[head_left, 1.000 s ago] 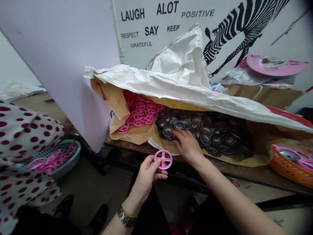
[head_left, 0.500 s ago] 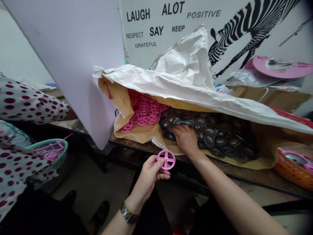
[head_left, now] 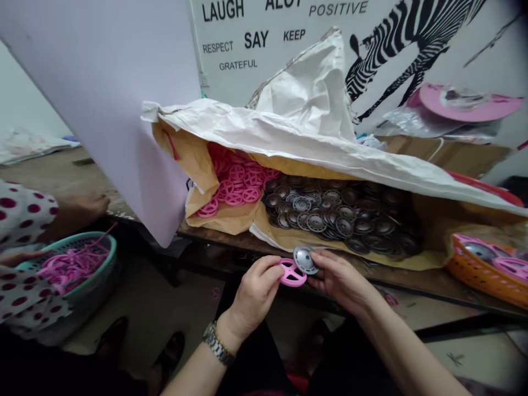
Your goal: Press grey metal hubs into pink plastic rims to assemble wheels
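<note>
Between thumb and fingers, my left hand point(head_left: 253, 291) grips a pink spoked wheel point(head_left: 293, 280) by its left edge. My right hand point(head_left: 340, 278) pinches a silver-grey hubcap-like disc point(head_left: 304, 260) and holds it against the wheel's upper right side, partly overlapping it. Both parts are in front of the bench edge. Beyond them, an opened paper-lined sack holds a heap of pink wheels point(head_left: 237, 179) on the left and a heap of dark grey discs point(head_left: 325, 212) on the right.
A white sack flap point(head_left: 264, 132) stands along the back. An orange basket point(head_left: 487, 278) with pink and grey parts sits at right. At left are a pale upright panel point(head_left: 136, 110), a teal basket point(head_left: 111, 256) of pink pieces, and a co-worker's dotted sleeve point(head_left: 25, 214).
My right hand has left the heap of grey discs with one disc and brought it to the pink wheel. The wheel has tilted flatter. The co-worker's arm has shifted left.
</note>
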The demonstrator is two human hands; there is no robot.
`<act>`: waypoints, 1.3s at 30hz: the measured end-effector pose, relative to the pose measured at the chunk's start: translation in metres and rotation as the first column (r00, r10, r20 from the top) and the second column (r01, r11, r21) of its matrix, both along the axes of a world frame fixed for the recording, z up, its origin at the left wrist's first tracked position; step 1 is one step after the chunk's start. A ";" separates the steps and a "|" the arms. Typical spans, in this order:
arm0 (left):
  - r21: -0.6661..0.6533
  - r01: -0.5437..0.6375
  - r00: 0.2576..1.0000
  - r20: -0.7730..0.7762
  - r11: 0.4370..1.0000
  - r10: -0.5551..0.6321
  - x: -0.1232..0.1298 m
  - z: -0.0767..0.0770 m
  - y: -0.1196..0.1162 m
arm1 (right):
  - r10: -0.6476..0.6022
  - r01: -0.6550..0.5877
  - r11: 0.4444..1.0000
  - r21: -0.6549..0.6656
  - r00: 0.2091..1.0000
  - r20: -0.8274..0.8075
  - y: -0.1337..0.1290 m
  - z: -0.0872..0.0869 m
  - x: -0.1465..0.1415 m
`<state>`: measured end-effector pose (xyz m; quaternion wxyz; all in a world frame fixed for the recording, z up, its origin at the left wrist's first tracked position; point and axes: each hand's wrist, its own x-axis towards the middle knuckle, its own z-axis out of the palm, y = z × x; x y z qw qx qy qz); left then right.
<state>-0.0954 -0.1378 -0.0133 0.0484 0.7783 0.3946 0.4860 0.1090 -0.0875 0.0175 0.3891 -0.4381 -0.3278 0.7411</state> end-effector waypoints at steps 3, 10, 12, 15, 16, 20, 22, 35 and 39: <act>0.043 0.015 0.995 -0.102 0.999 -0.010 0.004 -0.003 0.000 | 0.060 -0.067 0.994 -0.089 0.995 -0.079 -0.016 -0.004 0.002; -0.463 0.154 0.949 0.315 0.873 0.000 0.023 0.001 -0.007 | -0.039 0.038 0.998 0.043 0.999 0.031 -0.026 -0.012 0.002; -0.691 0.375 0.852 0.519 0.618 0.063 0.027 0.009 -0.009 | -0.098 0.084 0.984 0.160 0.992 0.080 -0.025 -0.016 0.003; -0.696 0.654 0.695 0.708 0.296 0.128 0.030 0.020 -0.013 | -0.145 0.088 0.940 0.329 0.977 0.154 -0.026 -0.023 0.005; -0.676 0.681 0.666 0.732 0.282 0.147 0.031 0.022 -0.013 | -0.149 0.074 0.926 0.371 0.973 0.178 -0.026 -0.024 0.005; -0.683 0.621 0.655 0.722 0.385 0.224 0.035 0.021 -0.013 | -0.165 0.041 0.882 0.469 0.960 0.227 -0.033 -0.024 0.005; -0.698 0.578 0.670 0.702 0.423 0.242 0.039 0.018 -0.013 | -0.165 0.029 0.874 0.485 0.957 0.240 -0.036 -0.022 0.004; -0.711 0.482 0.793 0.602 0.512 0.089 0.043 0.013 -0.016 | -0.094 -0.136 0.841 0.524 0.916 0.389 -0.045 -0.027 0.015; -0.698 0.405 0.850 0.526 0.590 0.039 0.047 0.011 -0.018 | -0.172 -0.120 0.809 0.576 0.888 0.427 -0.053 -0.025 0.012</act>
